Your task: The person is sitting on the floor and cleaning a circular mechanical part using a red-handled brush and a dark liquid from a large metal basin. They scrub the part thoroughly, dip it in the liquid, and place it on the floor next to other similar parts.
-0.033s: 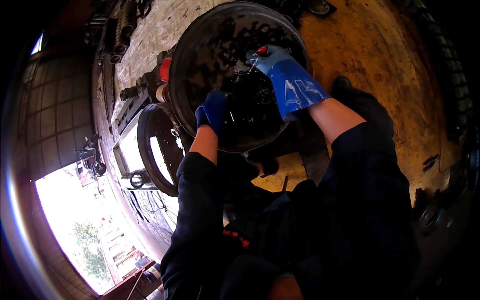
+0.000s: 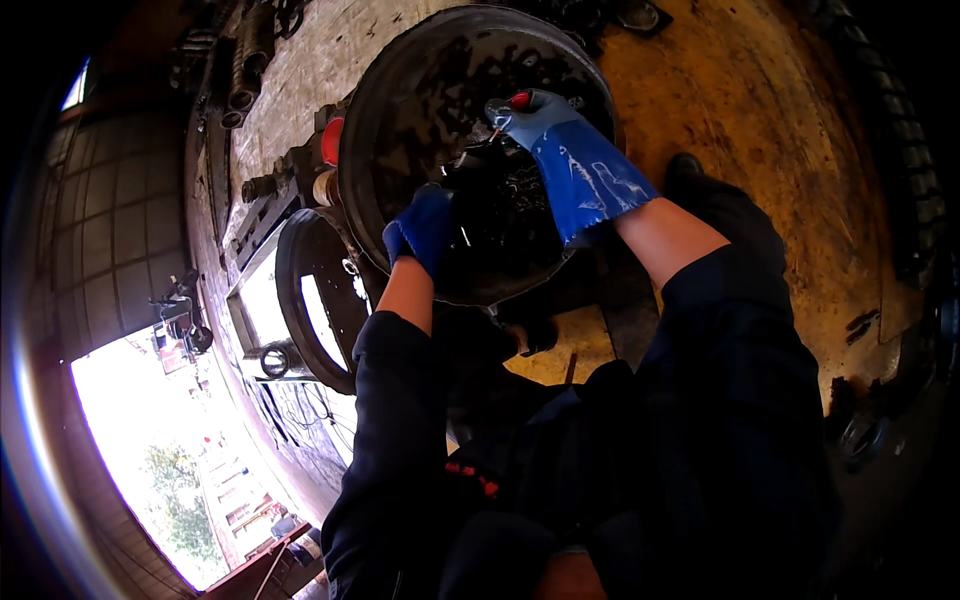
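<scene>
- Two blue-gloved hands over the round metal tub (image 2: 362, 190), upper centre of frame; person's bent over it, dark sleeves rolled back.
- R hand (image 2: 541, 118): just shifted a touch left, fingers closed round a small red item (image 2: 520, 100); kind unclear from where I'm standing. It's above the tub's upper-middle, so work's prob. carrying on in the same spot.
- L hand (image 2: 428, 228): slid slightly down-left, now just inside the tub's near-left side; fingers lost in shadow, can't tell if they're gripping anything.
- Tub: dark, wet-looking liquid (image 2: 510, 225) inside w/ glints; bottom can't be made out.
- Floor: stained yellow-brown surface (image 2: 745, 110), upper right, w/ a dark boot (image 2: 684, 165) on it.
- Room: big metal ring (image 2: 292, 300) tilted left of centre, coil springs (image 2: 246, 62) upper left, bright doorway (image 2: 115, 430) lower left, trees etc. outside.
</scene>
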A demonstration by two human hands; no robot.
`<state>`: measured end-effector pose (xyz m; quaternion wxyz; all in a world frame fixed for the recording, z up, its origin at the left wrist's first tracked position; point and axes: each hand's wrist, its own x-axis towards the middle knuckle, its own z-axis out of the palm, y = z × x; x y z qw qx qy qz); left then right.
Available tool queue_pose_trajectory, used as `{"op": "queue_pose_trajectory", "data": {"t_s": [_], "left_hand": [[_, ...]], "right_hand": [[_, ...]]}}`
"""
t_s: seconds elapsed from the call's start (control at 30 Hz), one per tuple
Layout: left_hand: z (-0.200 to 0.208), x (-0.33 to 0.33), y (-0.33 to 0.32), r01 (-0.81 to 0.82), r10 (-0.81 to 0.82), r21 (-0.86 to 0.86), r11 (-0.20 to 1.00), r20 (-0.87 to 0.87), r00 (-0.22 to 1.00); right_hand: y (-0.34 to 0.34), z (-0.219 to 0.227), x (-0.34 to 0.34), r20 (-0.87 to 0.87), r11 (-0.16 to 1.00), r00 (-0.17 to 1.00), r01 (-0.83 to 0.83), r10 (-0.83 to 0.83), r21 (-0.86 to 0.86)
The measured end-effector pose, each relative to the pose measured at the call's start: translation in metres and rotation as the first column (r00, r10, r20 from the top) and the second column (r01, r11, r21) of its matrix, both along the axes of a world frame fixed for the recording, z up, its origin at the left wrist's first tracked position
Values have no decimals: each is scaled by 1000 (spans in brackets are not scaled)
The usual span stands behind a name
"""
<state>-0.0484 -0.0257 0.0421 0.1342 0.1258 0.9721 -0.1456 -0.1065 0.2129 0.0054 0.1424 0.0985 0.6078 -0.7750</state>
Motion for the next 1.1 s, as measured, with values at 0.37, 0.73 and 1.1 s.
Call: {"op": "queue_pose_trajectory", "data": {"t_s": [0.37,0.73,1.1], "left_hand": [[39,61,-2,43,-53,359,932,17,998],[-22,66,4,-40,36,428,903,18,999],[-20,63,-3,-186,41,531,826,272,961]], "right_hand": [[-34,11,15,-48,890,915,-377,401,258],[-26,-61,14,251,812,968,-147,1,565],[-68,-12,22,388,885,917,-256,94,389]]}}
